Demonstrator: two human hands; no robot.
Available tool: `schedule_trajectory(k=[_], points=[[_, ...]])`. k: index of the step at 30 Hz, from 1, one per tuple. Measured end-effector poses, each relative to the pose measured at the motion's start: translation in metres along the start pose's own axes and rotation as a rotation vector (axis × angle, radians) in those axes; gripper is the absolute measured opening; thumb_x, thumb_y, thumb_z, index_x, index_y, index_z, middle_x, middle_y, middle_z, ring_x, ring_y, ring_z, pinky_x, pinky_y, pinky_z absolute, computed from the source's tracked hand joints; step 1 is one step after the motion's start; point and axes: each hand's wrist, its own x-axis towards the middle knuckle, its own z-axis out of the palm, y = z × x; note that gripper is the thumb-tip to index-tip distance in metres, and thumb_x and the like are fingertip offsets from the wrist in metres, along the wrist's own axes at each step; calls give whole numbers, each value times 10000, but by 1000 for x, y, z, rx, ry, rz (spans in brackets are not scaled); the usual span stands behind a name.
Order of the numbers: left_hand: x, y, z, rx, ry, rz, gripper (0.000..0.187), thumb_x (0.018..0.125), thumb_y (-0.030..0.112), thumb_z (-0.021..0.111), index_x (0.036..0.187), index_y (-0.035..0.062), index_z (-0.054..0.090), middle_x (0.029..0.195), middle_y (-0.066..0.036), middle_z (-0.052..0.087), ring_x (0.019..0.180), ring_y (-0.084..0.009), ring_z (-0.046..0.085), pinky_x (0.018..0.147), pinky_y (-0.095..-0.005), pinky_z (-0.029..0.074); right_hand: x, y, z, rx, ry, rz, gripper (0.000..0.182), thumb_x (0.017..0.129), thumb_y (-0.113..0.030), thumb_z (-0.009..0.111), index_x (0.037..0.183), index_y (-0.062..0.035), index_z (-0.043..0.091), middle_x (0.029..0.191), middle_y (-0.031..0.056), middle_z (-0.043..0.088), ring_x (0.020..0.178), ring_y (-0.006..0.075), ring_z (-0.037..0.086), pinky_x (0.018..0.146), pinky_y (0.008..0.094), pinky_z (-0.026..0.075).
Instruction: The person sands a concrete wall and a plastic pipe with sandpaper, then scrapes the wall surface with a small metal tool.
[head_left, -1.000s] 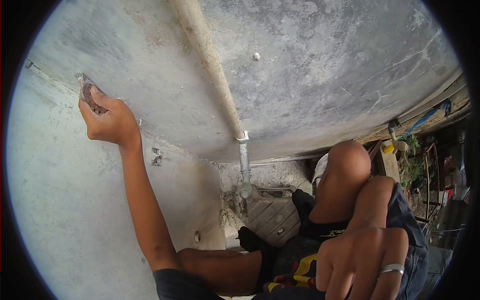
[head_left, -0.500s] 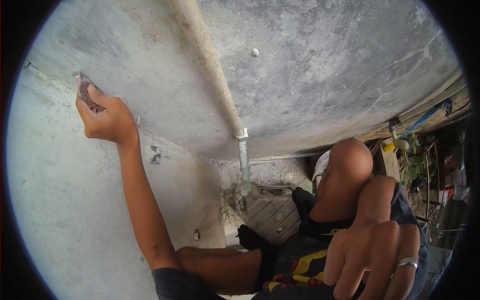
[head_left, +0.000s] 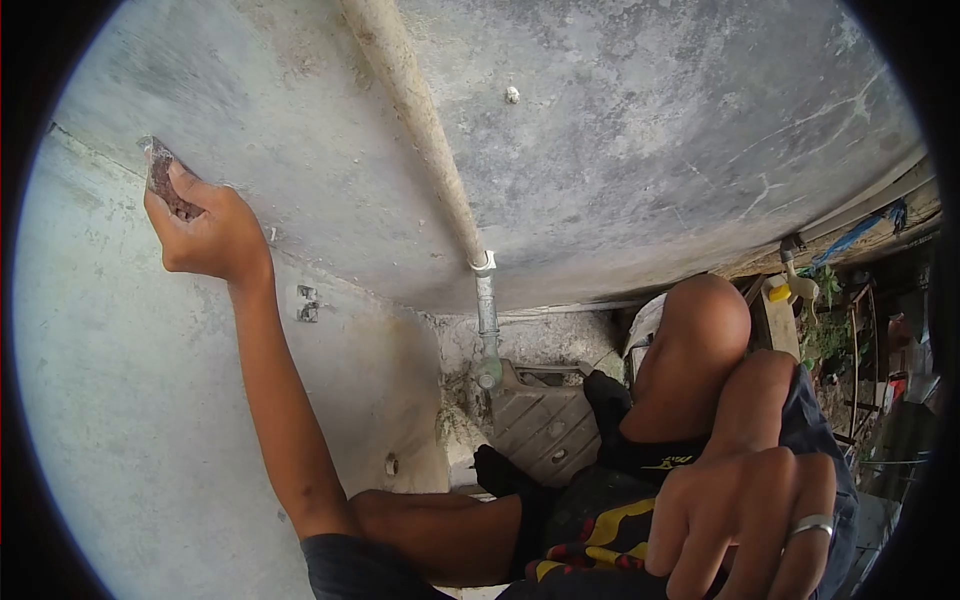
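My left hand (head_left: 215,228) is raised at the upper left, closed on a small flat reddish-brown piece that looks like sandpaper (head_left: 168,182). Its pale, dusty outer edge meets the grey wall (head_left: 640,130) near the corner joint. Thumb and fingers pinch the lower part, so some of it is hidden. Low on the right, my right hand (head_left: 750,510), with a ring on one finger, hangs loosely bent in front of my dark clothing. Its fingers are slightly apart, their tips partly cut off by the frame, and no object shows in them.
A pale pipe (head_left: 425,120) runs down the wall to a fitting (head_left: 488,372). Below it lies a grey slotted plastic piece (head_left: 545,430) beside my feet. A socket-like fixture (head_left: 307,303) sits on the left wall. A tap (head_left: 795,283) and clutter stand at far right.
My left hand has shifted slightly up and left along the wall with the sandpaper-like piece. My right hand has stayed almost in place.
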Motion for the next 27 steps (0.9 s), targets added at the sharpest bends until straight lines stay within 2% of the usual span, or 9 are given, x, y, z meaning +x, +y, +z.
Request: schedule_trajectory(k=[5, 10, 15, 19, 21, 25, 27], points=[[0, -2, 2, 24, 26, 98, 151, 956, 67, 615, 925, -68, 674, 773, -156, 729, 648, -218, 717, 572, -284, 547, 0, 1, -1, 40, -29, 42, 138, 989, -143, 621, 962, -30, 695, 829, 116, 699, 507, 172, 541, 388, 310, 316], [-1, 0, 0, 2, -4, 4, 179, 942, 94, 630, 888, -72, 671, 781, -142, 722, 669, -221, 705, 624, -307, 552, -1, -6, -1, -2, -48, 109, 133, 1000, -167, 613, 1002, -62, 694, 841, 101, 700, 517, 176, 549, 392, 319, 306], [0, -4, 1, 44, 17, 92, 150, 953, 69, 619, 917, -66, 672, 760, -152, 725, 635, -210, 709, 565, -283, 542, -8, -10, -8, -65, -71, 30, 121, 1002, -181, 614, 995, -98, 701, 859, 89, 702, 540, 181, 561, 410, 339, 320], [-1, -4, 0, 55, 7, 97, 145, 951, 65, 620, 921, -66, 673, 762, -153, 725, 637, -210, 710, 570, -286, 543, -6, -14, -1, -23, 1, 167, 149, 1026, -213, 576, 1013, -129, 700, 870, 79, 706, 580, 199, 581, 426, 352, 334], [0, -4, 0, 54, 6, 96, 142, 950, 64, 621, 923, -65, 673, 763, -152, 726, 638, -210, 711, 571, -286, 544, -1, -15, -3, -39, -39, 206, 165, 1035, -224, 557, 1025, -139, 697, 868, 72, 705, 590, 203, 586, 429, 350, 338], [0, -4, 2, 42, 20, 103, 138, 948, 63, 622, 920, -63, 672, 759, -148, 723, 633, -208, 709, 564, -281, 542, -9, -15, -2, -104, -74, 121, 128, 1025, -195, 574, 1022, -154, 695, 863, 64, 703, 592, 205, 589, 427, 348, 335], [1, -4, 2, 36, 32, 106, 139, 949, 64, 622, 915, -62, 670, 755, -147, 722, 631, -208, 708, 561, -279, 541, -30, 1, 2, -169, -24, -108, 99, 1012, -165, 595, 1010, -157, 694, 860, 64, 703, 595, 199, 589, 426, 350, 329]])
